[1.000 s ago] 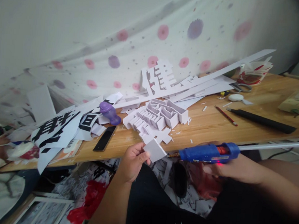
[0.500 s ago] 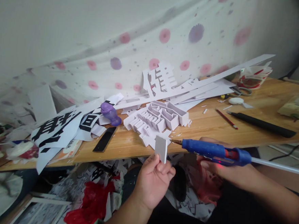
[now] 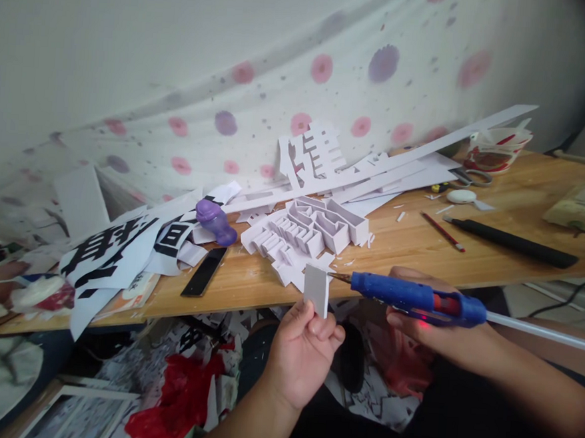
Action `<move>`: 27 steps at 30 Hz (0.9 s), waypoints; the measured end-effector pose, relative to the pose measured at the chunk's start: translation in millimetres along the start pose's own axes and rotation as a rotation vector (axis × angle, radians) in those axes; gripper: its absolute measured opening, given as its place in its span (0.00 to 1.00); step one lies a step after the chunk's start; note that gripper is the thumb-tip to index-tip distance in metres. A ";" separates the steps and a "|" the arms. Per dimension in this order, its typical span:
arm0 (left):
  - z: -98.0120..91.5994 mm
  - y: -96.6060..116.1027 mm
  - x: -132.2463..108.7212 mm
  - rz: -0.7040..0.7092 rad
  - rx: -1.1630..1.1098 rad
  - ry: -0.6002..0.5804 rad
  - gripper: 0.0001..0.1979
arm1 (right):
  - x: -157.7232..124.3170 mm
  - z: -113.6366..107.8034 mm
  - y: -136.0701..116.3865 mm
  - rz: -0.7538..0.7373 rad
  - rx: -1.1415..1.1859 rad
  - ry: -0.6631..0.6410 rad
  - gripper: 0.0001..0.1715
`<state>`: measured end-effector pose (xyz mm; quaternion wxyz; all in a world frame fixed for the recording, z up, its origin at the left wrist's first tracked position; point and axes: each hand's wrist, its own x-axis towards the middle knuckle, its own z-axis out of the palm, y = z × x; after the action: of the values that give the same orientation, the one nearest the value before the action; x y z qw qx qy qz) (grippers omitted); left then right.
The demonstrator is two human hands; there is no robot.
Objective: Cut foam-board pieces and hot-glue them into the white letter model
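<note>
My left hand (image 3: 303,353) pinches a small white foam-board piece (image 3: 316,291) between thumb and fingers, held upright in front of the table edge. My right hand (image 3: 440,329) is closed round a blue hot glue gun (image 3: 417,299), with a long clear glue stick (image 3: 540,331) coming out of its back. The gun's metal nozzle (image 3: 341,277) points left and is at the right edge of the white piece. A red light glows at the gun's underside. Just behind, a white raised-wall character form (image 3: 306,233) lies on the table.
The wooden table (image 3: 247,289) holds a black phone (image 3: 204,271), a purple bottle (image 3: 215,221), a red pencil (image 3: 442,231), a black-handled tool (image 3: 511,242), scissors (image 3: 477,178) and a tub (image 3: 497,152). Long white strips (image 3: 391,162) and printed sheets (image 3: 120,240) lie towards the back. Scraps litter the floor.
The glue gun has shifted slightly left, its nozzle closer along the white piece's edge. My left hand stays nearly in place, with the piece turned very slightly.
</note>
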<state>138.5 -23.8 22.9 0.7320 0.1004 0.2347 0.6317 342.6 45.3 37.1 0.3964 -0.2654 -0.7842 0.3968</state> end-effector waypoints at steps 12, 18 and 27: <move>0.1 1.8 -0.5 0.005 -0.009 0.005 0.11 | -2.9 1.9 5.4 -0.051 -0.029 -0.045 0.14; 1.4 3.4 -1.2 0.014 -0.008 0.011 0.13 | -1.2 3.9 3.4 -0.059 -0.031 -0.063 0.12; 4.4 4.3 -2.3 0.007 -0.051 0.025 0.16 | -2.4 7.7 -0.1 -0.036 0.030 -0.104 0.08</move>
<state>136.5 -24.6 29.1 0.7292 0.0748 0.2273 0.6411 337.5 40.3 33.3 0.3662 -0.2241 -0.8023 0.4146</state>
